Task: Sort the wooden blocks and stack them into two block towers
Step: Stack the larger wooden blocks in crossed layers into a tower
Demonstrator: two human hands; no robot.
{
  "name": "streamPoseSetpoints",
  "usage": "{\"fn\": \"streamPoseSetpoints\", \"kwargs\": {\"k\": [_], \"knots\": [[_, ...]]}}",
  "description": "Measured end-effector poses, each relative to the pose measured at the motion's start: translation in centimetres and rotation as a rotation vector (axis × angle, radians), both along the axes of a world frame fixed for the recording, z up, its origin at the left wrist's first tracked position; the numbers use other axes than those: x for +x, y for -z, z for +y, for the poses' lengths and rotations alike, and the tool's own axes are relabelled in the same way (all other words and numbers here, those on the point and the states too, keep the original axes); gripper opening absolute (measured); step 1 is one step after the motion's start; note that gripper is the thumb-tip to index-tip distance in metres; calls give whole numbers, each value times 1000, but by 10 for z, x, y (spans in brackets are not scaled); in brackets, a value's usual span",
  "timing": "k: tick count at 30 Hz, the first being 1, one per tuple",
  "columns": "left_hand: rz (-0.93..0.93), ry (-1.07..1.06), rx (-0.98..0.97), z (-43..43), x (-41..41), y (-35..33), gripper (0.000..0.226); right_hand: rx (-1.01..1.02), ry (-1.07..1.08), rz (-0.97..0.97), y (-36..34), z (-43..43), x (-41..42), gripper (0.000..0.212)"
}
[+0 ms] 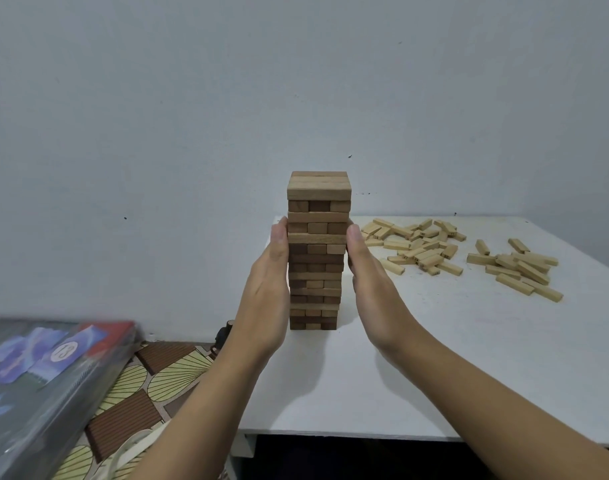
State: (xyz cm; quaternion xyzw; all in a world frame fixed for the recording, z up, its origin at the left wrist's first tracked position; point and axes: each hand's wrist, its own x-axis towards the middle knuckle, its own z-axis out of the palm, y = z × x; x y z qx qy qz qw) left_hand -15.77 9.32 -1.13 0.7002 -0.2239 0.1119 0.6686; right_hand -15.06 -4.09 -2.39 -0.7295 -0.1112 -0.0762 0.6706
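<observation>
White table point(469, 358), block tower point(317, 251) upright between flat hands, left hand point(268, 289), right hand point(372, 289)

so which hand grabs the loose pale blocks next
Probably right: the right hand flanks the tall brown wooden block tower nearest the scattered pale wooden blocks; left hand sits opposite.

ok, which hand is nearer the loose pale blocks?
Right. The right hand flanks the tower on the side facing the loose pale blocks; the left hand flanks its opposite side.

Left hand point(266, 292), right hand point(377, 296) bare; forearms point(195, 414) bare, unsleeved.
</observation>
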Motion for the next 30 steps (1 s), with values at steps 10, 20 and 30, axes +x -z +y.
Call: {"fn": "streamPoseSetpoints", "kwargs": {"k": [10, 20, 30], "knots": [[4, -9, -3, -1, 1, 3, 56, -4, 0, -15, 3, 4, 2, 85], [49, 1, -1, 2, 5, 14, 59, 14, -18, 19, 11, 2, 0, 87], [62, -14, 2, 2, 7, 20, 61, 12, -15, 30, 10, 5, -1, 87]]}}
